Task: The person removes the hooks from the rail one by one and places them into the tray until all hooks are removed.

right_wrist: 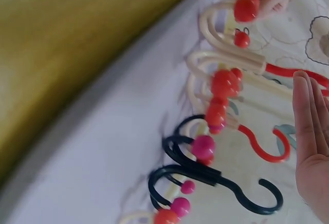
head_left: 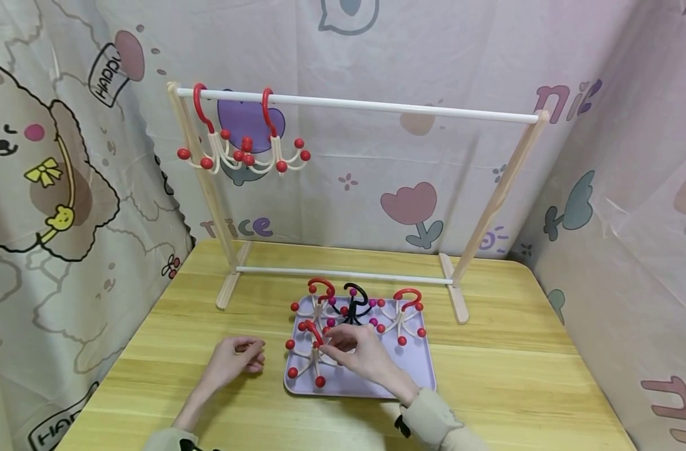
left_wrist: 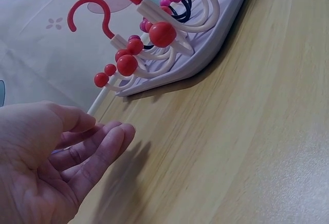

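My right hand point(head_left: 365, 356) pinches the red hook of the front-left claw hanger point(head_left: 314, 357), which stands on the lilac tray point(head_left: 371, 388). This hanger has cream curved arms tipped with red balls. In the right wrist view, the straight fingers point(right_wrist: 308, 116) cross its red hook, and the thumb is hidden. Behind it on the tray are another red-hooked hanger point(head_left: 320, 307), a black hanger point(head_left: 352, 310) with magenta balls, and a red-hooked hanger point(head_left: 401, 319) at the right. Left of the tray, my left hand point(head_left: 233, 361) rests over the table, loosely curled and holding nothing.
A wooden rack with a white top rod point(head_left: 365, 105) stands at the back of the table point(head_left: 512, 363). Two red-hooked hangers, one outer point(head_left: 213, 150) and one inner point(head_left: 275, 150), hang near the rod's left end. Patterned cloth point(head_left: 343, 207) surrounds the table behind and at both sides.
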Demonstrator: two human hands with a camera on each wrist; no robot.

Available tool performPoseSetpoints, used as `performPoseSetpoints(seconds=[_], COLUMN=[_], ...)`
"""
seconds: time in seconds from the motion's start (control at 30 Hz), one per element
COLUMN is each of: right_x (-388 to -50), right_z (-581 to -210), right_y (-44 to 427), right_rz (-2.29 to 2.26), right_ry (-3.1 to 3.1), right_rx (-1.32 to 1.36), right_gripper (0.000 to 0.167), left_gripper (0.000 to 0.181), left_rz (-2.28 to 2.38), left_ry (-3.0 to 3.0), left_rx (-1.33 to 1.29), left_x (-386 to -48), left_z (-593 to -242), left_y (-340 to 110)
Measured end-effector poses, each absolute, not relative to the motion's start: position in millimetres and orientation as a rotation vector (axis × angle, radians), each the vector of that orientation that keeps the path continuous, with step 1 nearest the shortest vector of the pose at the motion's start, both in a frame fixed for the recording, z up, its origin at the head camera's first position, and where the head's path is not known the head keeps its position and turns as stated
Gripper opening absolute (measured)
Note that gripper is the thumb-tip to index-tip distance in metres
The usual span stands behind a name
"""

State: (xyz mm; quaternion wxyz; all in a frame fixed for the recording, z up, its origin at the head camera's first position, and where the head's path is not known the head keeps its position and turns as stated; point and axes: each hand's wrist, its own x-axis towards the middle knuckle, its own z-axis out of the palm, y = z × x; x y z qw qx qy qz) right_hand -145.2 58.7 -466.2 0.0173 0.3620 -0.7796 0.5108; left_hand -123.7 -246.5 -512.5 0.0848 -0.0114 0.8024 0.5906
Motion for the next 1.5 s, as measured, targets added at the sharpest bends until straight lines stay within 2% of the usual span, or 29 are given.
performPoseSetpoints(seconds=[0.3,0.43,0.63,0.83,1.27,1.5], right_x=[-153.6,-165.6,-188.4,-205.7,-242.9,-266.6], right_z=[-443.4,-431.3,-402.9,-376.8,-338.5,-328.1], right_y=[68.8,79.1,102.4,133.2,217.4,260.9], right_rz=[1.507,1.429,1.36,1.364,1.44,1.326], right_ry=[-2.336,-2.25,-2.177,-2.171,-2.027,-1.895], right_rx=[1.129,1.117,1.009,0.835,0.295,0.031], right_gripper=[0.016,0.018,0.02,0.021,0.022,0.027], left_gripper=[0.032,0.03,0.029,0.026,0.032,0.034], left_rz=[1.751,1.797,1.883,1.961,2.164,2.042], left_ry=[2.468,2.553,2.711,2.894,3.216,3.304], left_rx=[-0.068,-0.101,-0.018,0.083,0.255,0.139], left_x=[-125.6,-128.1,-140.1,-161.6,-226.1,-254.6], left_z=[-509.5,-494.5,-462.2,-413.0,-271.0,-229.0], left_y=[-247.4,-244.2,-242.9,-235.4,-209.4,-201.3])
